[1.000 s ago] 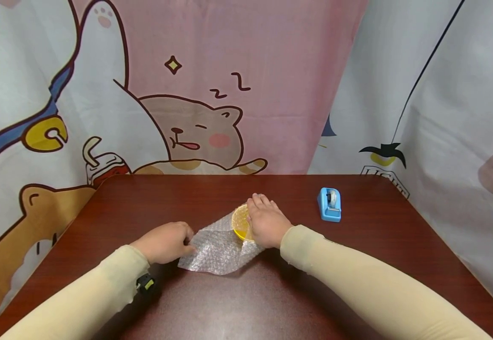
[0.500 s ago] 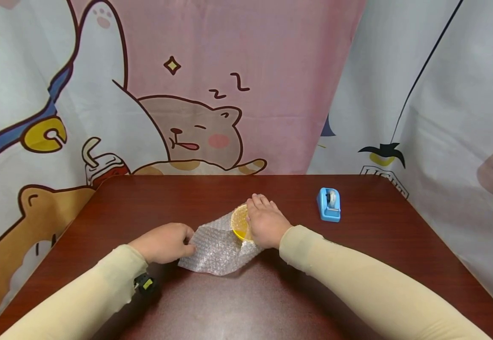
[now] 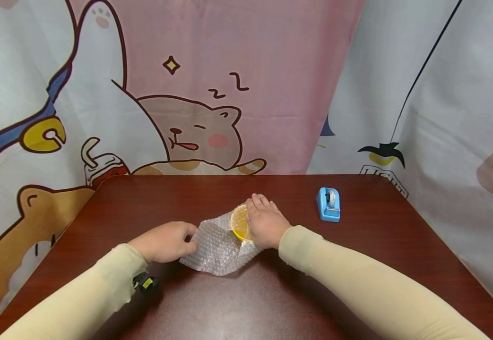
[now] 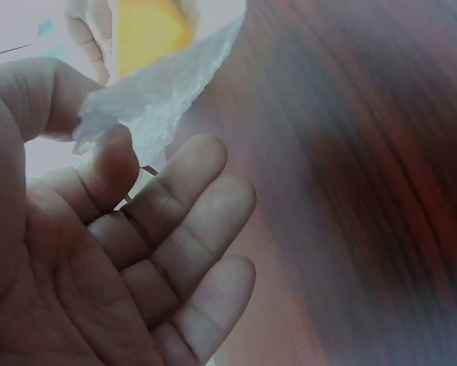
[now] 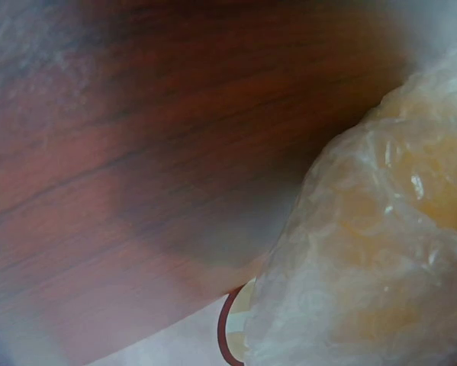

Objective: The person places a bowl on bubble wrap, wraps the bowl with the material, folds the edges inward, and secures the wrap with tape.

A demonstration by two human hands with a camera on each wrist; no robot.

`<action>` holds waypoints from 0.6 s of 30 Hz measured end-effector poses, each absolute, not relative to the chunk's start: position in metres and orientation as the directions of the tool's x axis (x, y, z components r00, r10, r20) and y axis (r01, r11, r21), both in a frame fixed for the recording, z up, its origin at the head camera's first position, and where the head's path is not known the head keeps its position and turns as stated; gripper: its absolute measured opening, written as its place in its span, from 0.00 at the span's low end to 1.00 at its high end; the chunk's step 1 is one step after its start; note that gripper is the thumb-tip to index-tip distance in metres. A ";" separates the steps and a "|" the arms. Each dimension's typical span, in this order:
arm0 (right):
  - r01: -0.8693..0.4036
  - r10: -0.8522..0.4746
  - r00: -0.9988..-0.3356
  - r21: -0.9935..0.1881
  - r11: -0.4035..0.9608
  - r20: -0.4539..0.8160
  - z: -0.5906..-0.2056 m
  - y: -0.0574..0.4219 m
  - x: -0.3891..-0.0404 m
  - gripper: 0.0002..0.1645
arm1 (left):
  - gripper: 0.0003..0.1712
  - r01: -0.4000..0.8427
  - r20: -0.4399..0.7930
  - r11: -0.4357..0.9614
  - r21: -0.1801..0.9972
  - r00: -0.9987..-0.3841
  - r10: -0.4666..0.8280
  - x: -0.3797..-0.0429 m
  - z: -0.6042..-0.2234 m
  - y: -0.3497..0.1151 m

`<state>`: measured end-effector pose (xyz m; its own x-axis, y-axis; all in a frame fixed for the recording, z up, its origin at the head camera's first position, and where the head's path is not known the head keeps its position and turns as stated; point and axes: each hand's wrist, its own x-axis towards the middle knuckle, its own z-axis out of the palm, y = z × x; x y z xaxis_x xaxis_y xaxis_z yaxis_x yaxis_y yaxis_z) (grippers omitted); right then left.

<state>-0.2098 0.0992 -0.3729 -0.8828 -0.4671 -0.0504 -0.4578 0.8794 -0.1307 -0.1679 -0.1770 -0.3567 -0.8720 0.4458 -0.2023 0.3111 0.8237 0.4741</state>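
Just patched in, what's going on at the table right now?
A person is working with a sheet of bubble wrap and a yellow bowl on a dark wooden table. The right hand rests over the bowl, which lies on its side, partly covered by the wrap. The left hand pinches the sheet's near corner between thumb and forefinger, lifting it slightly. A blue tape dispenser stands untouched further right.
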 end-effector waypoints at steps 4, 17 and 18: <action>-0.461 -0.470 -0.881 -0.125 0.879 -0.054 -0.373 0.099 -0.210 0.36 | 0.06 0.310 -0.194 0.814 0.490 -0.872 0.449 -0.168 -0.356 -0.176; -0.465 -0.473 -0.880 -0.128 0.876 -0.041 -0.372 0.099 -0.208 0.35 | 0.07 0.312 -0.152 0.785 0.535 -0.879 0.453 -0.167 -0.353 -0.168; -0.464 -0.472 -0.880 -0.127 0.876 -0.041 -0.372 0.099 -0.208 0.35 | 0.07 0.309 -0.151 0.783 0.540 -0.880 0.451 -0.167 -0.352 -0.168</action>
<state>-0.2084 0.0986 -0.3718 -0.8805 -0.4724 -0.0409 -0.4643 0.8765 -0.1271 -0.1671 -0.1679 -0.3523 -0.8797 0.4510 -0.1508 0.3090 0.7831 0.5396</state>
